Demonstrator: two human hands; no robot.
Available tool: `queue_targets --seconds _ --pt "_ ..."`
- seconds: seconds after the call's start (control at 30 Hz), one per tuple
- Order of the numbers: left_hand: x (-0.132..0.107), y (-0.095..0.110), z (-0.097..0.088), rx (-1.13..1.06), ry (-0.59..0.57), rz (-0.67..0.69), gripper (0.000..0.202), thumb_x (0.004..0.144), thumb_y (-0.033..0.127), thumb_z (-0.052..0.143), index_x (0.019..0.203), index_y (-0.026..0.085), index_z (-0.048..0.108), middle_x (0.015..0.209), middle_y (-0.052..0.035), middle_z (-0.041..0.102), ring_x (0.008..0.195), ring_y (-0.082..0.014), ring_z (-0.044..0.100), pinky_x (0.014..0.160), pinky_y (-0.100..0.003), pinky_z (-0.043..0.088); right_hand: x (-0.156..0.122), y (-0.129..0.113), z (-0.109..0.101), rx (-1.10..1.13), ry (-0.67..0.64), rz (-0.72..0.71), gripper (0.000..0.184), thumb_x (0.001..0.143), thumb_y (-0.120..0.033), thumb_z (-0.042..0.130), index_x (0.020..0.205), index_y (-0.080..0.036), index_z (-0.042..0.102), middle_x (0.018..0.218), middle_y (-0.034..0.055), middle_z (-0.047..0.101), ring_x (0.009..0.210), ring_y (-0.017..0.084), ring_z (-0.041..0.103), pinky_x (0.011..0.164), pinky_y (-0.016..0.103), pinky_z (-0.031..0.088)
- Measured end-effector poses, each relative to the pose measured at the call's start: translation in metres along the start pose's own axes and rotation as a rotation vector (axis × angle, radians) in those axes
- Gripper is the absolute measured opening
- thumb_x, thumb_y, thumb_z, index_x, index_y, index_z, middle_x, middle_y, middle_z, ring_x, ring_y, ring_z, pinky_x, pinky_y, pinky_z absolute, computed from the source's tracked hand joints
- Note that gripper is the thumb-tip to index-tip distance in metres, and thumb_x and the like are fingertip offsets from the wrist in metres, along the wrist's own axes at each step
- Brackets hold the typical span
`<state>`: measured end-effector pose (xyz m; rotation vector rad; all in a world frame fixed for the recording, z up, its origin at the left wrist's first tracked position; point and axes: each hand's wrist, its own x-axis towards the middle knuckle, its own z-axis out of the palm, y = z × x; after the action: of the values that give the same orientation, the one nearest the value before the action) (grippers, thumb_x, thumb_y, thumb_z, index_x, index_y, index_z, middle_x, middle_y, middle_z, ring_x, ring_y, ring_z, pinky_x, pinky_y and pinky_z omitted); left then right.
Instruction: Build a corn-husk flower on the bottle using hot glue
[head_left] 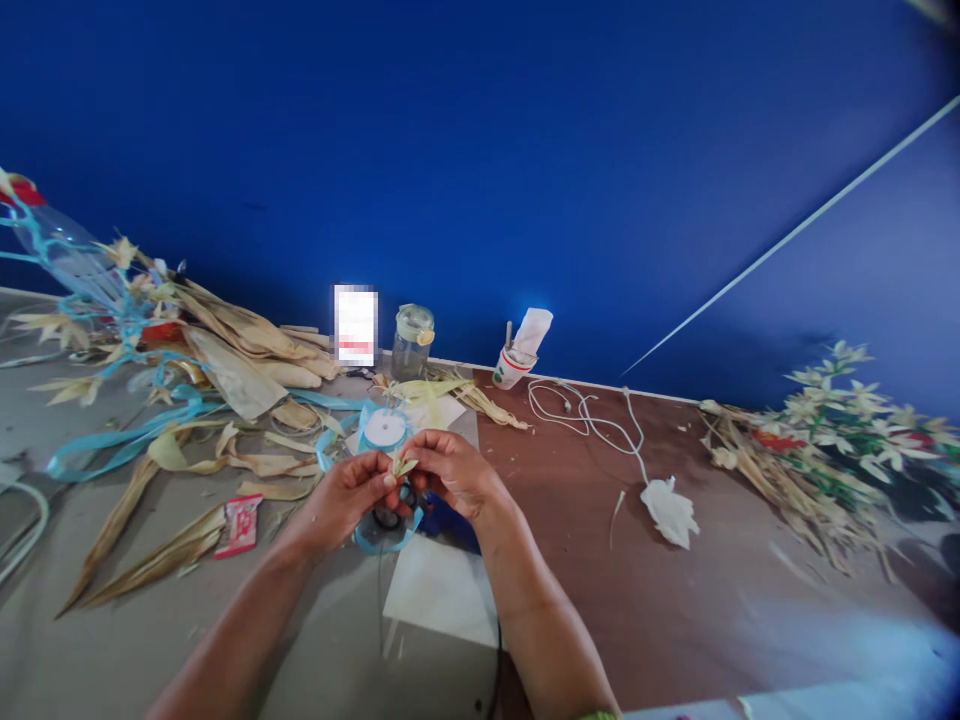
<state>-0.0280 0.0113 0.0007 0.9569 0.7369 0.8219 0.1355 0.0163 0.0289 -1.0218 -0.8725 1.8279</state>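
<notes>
Close together over the table, my left hand (358,488) and my right hand (459,472) pinch a small pale green husk flower (403,467) between their fingertips. Its pointed petals stick out to the right; the lower part is hidden by the fingers. Just beyond the hands lies a white spool (386,427) with light blue ribbon around it. Under them are more blue ribbon (386,545) and a dark item I cannot make out. A white paper sheet (439,595) lies below the right wrist.
Dried corn husks (240,365) and a blue ribbon (135,440) spread over the left, near a red packet (240,526). A lidded jar (412,345), a paper cup (512,368) and a white cable (600,420) lie along the blue wall. White flowers (862,410) rest at right.
</notes>
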Motion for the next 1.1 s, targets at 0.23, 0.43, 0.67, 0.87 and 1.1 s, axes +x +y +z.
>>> queue_targets --seconds 0.23,0.43,0.67,0.87,1.1 --pt "-0.002 0.001 -0.006 0.065 -0.007 -0.011 0.034 0.067 0.043 0.073 0.069 0.015 0.054 0.055 0.0009 0.062 0.055 -0.0148 0.063 0.054 -0.023 0.044 -0.005 -0.003 -0.003 -0.150 -0.002 -0.072 0.036 0.063 -0.049 0.073 0.069 -0.015 0.062 0.055 -0.0037 0.056 0.047 0.007 0.046 0.048 0.020 0.033" --pt "0.000 -0.001 -0.005 0.103 -0.035 0.009 0.032 0.068 0.042 0.072 0.070 0.015 0.056 0.055 0.0002 0.063 0.056 -0.0135 0.061 0.056 -0.023 0.043 -0.005 0.001 0.001 -0.354 0.106 -0.116 0.026 0.064 -0.038 0.072 0.064 -0.016 0.060 0.052 -0.0057 0.051 0.048 0.007 0.043 0.048 0.021 0.030" --pt "-0.003 -0.001 -0.006 -0.010 -0.069 0.006 0.031 0.066 0.038 0.075 0.066 0.015 0.055 0.053 0.0012 0.061 0.056 -0.0144 0.063 0.056 -0.023 0.044 -0.001 0.003 -0.001 -0.143 0.048 -0.008 0.026 0.059 -0.036 0.074 0.060 -0.016 0.058 0.047 -0.0059 0.052 0.042 0.006 0.040 0.044 0.021 0.027" --pt "-0.004 0.002 -0.005 -0.107 -0.116 0.001 0.030 0.065 0.035 0.077 0.065 0.015 0.056 0.052 0.0003 0.063 0.054 -0.0153 0.063 0.056 -0.024 0.046 0.003 0.007 -0.004 -0.175 0.029 0.010 0.026 0.056 -0.035 0.076 0.059 -0.015 0.059 0.048 -0.0050 0.053 0.042 0.006 0.040 0.043 0.021 0.027" --pt "-0.004 0.003 -0.004 -0.208 -0.176 -0.028 0.026 0.065 0.031 0.077 0.066 0.015 0.057 0.050 0.0009 0.062 0.051 -0.0141 0.061 0.059 -0.028 0.049 -0.001 -0.005 -0.008 -0.064 0.029 -0.110 0.038 0.067 -0.052 0.068 0.065 -0.014 0.065 0.061 -0.0006 0.058 0.050 0.007 0.044 0.050 0.022 0.031"
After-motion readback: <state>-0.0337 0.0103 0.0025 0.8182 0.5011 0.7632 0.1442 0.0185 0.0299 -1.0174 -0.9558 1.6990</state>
